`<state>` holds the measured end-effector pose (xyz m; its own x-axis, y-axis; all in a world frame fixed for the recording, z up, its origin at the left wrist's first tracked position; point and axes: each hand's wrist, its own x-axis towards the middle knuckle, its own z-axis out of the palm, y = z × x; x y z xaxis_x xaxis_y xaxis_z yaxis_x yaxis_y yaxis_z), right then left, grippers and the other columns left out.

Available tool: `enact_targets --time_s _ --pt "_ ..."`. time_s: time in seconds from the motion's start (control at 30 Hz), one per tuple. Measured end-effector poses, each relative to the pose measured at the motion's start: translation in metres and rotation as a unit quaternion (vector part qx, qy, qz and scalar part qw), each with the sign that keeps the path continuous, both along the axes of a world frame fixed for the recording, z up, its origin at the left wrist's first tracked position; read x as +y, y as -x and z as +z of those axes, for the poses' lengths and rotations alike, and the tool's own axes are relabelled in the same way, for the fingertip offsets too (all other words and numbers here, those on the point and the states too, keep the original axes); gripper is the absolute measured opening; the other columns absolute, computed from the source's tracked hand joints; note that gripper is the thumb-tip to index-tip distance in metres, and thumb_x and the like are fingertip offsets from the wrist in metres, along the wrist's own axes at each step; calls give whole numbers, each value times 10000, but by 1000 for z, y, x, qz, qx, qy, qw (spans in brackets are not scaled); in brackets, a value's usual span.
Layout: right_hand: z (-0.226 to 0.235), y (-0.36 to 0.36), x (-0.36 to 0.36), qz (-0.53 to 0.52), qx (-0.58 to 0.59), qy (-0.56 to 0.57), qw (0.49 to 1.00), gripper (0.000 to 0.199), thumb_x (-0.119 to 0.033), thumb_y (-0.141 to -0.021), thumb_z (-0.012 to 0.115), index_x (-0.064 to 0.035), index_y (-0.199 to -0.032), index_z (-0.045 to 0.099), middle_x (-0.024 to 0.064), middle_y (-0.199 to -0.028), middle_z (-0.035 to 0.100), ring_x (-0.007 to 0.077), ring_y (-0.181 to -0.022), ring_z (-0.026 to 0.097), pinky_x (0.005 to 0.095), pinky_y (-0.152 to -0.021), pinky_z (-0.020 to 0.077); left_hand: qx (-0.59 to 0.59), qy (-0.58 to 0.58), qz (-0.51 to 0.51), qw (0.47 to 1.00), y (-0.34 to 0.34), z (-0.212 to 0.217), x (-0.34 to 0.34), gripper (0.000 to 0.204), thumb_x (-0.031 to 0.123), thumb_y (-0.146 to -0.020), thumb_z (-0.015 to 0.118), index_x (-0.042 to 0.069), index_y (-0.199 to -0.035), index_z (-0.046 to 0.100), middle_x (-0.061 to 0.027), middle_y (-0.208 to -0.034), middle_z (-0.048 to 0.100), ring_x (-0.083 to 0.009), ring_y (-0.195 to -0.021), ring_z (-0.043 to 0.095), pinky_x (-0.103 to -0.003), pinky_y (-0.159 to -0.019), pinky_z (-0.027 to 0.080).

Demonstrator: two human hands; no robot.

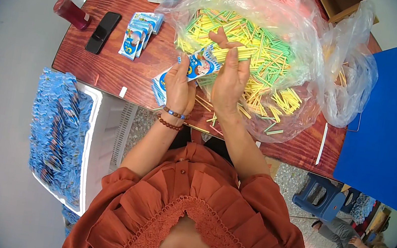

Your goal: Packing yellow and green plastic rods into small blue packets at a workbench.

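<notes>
In my left hand [179,88] is a small blue-and-white printed packet [201,66], gripped between thumb and fingers. A second packet of the same kind [159,89] sticks out below that hand; whether I grip it too I cannot tell. My right hand [231,80] is closed on a small bundle of thin yellow sticks [226,54], its left end right by the packet's upper end. Both hands are over the near side of a large clear plastic bag [300,29], opened around a heap of yellow and green sticks [267,65].
More packets [133,39] lie left, near a phone [103,33] and a red-lidded jar [73,12]. A white crate [88,154] full of blue packets stands beside the dark red table [79,49]. Right are another plastic bag [343,88], a blue stool [320,197] and a seated person [348,246].
</notes>
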<state>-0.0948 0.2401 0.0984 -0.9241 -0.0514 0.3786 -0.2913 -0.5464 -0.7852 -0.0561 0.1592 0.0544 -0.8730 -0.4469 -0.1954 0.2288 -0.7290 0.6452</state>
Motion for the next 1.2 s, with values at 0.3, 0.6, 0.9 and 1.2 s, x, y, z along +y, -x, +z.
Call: enact_targets --time_s 0.3,0.6,0.9,1.2 --pt "-8 -6 -6 11 -10 -112 994 405 -279 -1047 383 21 -1291 504 159 -1382 509 254 -1379 347 375 -1132 257 39 28 -15 999 3 -11 -4 351 275 -1027 474 -20 -1188 576 -90 -1136 642 -167 -1013 613 -357 -917 487" --pt "1 7 -10 68 25 -184 980 547 -350 -1039 396 42 -1421 395 152 -1437 452 218 -1320 417 323 -1101 307 110 -208 -85 968 13 -6 -9 406 337 -1004 501 59 -1300 499 -88 -1283 574 -216 -1161 554 -396 -1019 446" --pt "14 17 -28 149 -4 -243 959 523 -312 -1020 462 25 -1416 409 172 -1427 459 225 -1325 421 312 -1103 299 145 -285 -82 944 15 -13 -29 384 210 -961 595 32 -1290 506 -91 -1259 584 -228 -1173 537 -403 -1058 421" --pt "7 16 -62 151 96 -417 891 549 -128 -935 605 -10 -1429 397 139 -1258 579 185 -1154 555 318 -993 423 206 -308 -57 927 5 -25 -82 409 358 -958 582 35 -1207 553 -101 -1193 622 -239 -1138 563 -431 -1042 416"
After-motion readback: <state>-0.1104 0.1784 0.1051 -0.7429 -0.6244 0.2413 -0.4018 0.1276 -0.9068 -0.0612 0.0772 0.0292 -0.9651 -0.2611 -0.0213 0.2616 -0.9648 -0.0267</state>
